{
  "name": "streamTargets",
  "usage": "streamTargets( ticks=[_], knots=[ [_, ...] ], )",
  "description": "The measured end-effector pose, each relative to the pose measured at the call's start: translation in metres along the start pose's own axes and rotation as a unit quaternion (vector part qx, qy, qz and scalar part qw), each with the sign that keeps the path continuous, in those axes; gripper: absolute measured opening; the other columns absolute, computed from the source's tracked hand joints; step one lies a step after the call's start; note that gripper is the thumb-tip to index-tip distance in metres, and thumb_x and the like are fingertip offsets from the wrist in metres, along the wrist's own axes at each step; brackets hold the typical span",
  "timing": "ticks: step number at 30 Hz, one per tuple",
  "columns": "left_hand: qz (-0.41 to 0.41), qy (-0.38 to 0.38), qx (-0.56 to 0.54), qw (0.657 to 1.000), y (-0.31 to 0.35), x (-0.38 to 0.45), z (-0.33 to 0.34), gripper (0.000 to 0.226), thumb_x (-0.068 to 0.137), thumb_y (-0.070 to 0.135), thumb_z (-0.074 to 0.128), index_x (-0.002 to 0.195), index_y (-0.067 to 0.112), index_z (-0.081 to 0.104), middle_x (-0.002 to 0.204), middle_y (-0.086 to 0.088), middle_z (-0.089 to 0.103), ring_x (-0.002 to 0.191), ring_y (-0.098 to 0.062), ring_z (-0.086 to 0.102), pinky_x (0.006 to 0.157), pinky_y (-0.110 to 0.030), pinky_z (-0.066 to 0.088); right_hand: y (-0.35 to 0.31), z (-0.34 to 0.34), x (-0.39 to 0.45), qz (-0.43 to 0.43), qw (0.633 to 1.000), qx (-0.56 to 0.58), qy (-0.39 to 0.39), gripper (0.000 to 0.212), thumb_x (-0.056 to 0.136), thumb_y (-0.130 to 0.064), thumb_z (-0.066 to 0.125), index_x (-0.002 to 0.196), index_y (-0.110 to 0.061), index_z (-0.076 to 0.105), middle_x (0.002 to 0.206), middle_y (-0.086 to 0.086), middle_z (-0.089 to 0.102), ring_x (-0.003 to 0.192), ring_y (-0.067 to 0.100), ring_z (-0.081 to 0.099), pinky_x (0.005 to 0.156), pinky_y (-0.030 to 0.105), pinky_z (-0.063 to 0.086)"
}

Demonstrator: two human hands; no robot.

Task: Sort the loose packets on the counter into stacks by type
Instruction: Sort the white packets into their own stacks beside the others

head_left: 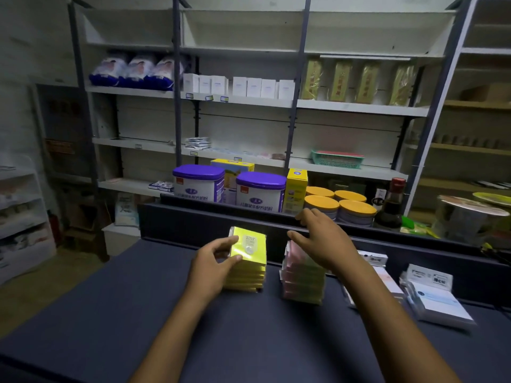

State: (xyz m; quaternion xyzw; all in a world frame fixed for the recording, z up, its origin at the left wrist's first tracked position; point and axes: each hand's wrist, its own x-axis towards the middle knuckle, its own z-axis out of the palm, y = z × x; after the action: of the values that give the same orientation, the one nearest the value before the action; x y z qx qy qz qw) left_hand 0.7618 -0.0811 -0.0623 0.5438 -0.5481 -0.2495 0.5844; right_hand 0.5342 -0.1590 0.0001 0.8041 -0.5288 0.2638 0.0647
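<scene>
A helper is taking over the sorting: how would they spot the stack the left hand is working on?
On the dark counter, two stacks stand in front of the purple-lidded tins. It is the yellow stack gripped by the left hand; the neighbouring stack shows pink.

Two bare forearms are seen with no sleeves, and the left hand (214, 265) and the right hand (323, 239) are left ungloved, with no rings, watch or bands worn.

Purple-lidded tins (198, 183) centre frame, orange-lidded tins (340, 205) right of them, dark bottle (392, 203) further right; green basket (336, 158) on shelf above.
</scene>
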Motion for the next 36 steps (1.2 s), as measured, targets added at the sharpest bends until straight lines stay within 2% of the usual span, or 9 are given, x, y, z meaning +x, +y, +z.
streamTargets(
  ticks=[3,6,9,12,18,22,25,30,36],
  knots=[
    [-0.01,-0.018,0.041,0.999,-0.013,0.007,0.0,0.04,0.083,0.006,0.076,0.119,0.022,0.069,0.114,0.005,0.069,0.101,-0.009,0.063,0.094,-0.028,0.052,-0.006,0.005,0.007,0.005,1.0,0.008,-0.001,0.045,0.093,-0.05,0.058,0.129,-0.024,0.05,0.123,-0.005,0.057,0.112,0.013,0.055,0.087,0.035,0.054],
    [0.0,-0.031,0.108,0.994,-0.02,0.011,0.0,0.04,0.085,0.013,0.075,0.123,0.022,0.067,0.119,0.003,0.068,0.107,-0.011,0.061,0.095,-0.027,0.049,-0.011,0.008,0.01,0.01,1.0,0.013,0.0,0.044,0.093,-0.049,0.058,0.129,-0.024,0.05,0.125,-0.005,0.056,0.114,0.012,0.054,0.088,0.034,0.054],
    [0.039,-0.039,0.213,0.976,-0.023,0.01,-0.002,0.038,0.09,0.027,0.07,0.128,0.028,0.062,0.123,0.008,0.06,0.117,-0.009,0.049,0.095,-0.025,0.043,-0.014,0.012,0.009,0.014,1.0,0.015,-0.002,0.044,0.094,-0.048,0.058,0.13,-0.025,0.05,0.127,-0.005,0.056,0.115,0.012,0.054,0.089,0.032,0.052],
    [0.063,-0.038,0.279,0.957,-0.023,0.008,-0.001,0.035,0.093,0.033,0.064,0.128,0.028,0.061,0.121,0.01,0.048,0.115,-0.008,0.041,0.091,-0.025,0.042,-0.014,0.013,0.007,0.024,1.0,0.013,-0.013,0.045,0.094,-0.048,0.058,0.132,-0.025,0.049,0.128,-0.005,0.055,0.116,0.012,0.054,0.089,0.031,0.051],
    [0.077,-0.056,0.352,0.931,-0.012,0.006,0.002,0.038,0.095,0.042,0.058,0.13,0.028,0.056,0.122,0.006,0.045,0.115,-0.012,0.041,0.091,-0.031,0.047,-0.001,0.001,-0.012,0.046,0.999,-0.004,-0.023,0.044,0.094,-0.049,0.057,0.128,-0.022,0.05,0.123,-0.003,0.056,0.11,0.015,0.055,0.085,0.035,0.054],
    [0.121,-0.048,0.368,0.921,0.014,0.001,0.014,0.041,0.093,0.048,0.058,0.129,0.029,0.055,0.124,0.005,0.047,0.116,-0.014,0.047,0.091,-0.032,0.047,0.02,-0.02,-0.036,0.059,0.998,-0.013,-0.021,0.044,0.094,-0.048,0.057,0.129,-0.022,0.049,0.125,-0.002,0.055,0.115,0.017,0.054,0.088,0.039,0.052],
    [0.173,-0.058,0.358,0.916,0.044,-0.009,0.035,0.033,0.092,0.05,0.058,0.12,0.032,0.059,0.117,0.01,0.053,0.111,-0.011,0.053,0.085,-0.029,0.048,0.04,-0.042,-0.062,0.077,0.997,-0.018,-0.013,0.045,0.094,-0.049,0.057,0.13,-0.024,0.049,0.128,-0.004,0.054,0.119,0.016,0.053,0.089,0.039,0.051],
    [0.234,-0.122,0.327,0.907,0.098,-0.05,0.096,0.025,0.089,0.053,0.06,0.106,0.036,0.063,0.103,0.016,0.059,0.096,-0.005,0.059,0.074,-0.028,0.05,0.083,-0.086,-0.123,0.116,0.992,-0.045,-0.011,0.039,0.093,-0.052,0.056,0.119,-0.025,0.05,0.116,-0.007,0.054,0.109,0.018,0.056,0.084,0.039,0.051],
    [0.272,-0.196,0.307,0.891,0.141,-0.122,0.176,0.029,0.091,0.054,0.057,0.111,0.034,0.061,0.111,0.014,0.06,0.104,-0.01,0.06,0.085,-0.033,0.051,0.143,-0.154,-0.228,0.198,0.978,-0.065,-0.01,0.042,0.093,-0.052,0.057,0.125,-0.026,0.05,0.122,-0.007,0.054,0.115,0.016,0.053,0.09,0.037,0.05]
  ],
)
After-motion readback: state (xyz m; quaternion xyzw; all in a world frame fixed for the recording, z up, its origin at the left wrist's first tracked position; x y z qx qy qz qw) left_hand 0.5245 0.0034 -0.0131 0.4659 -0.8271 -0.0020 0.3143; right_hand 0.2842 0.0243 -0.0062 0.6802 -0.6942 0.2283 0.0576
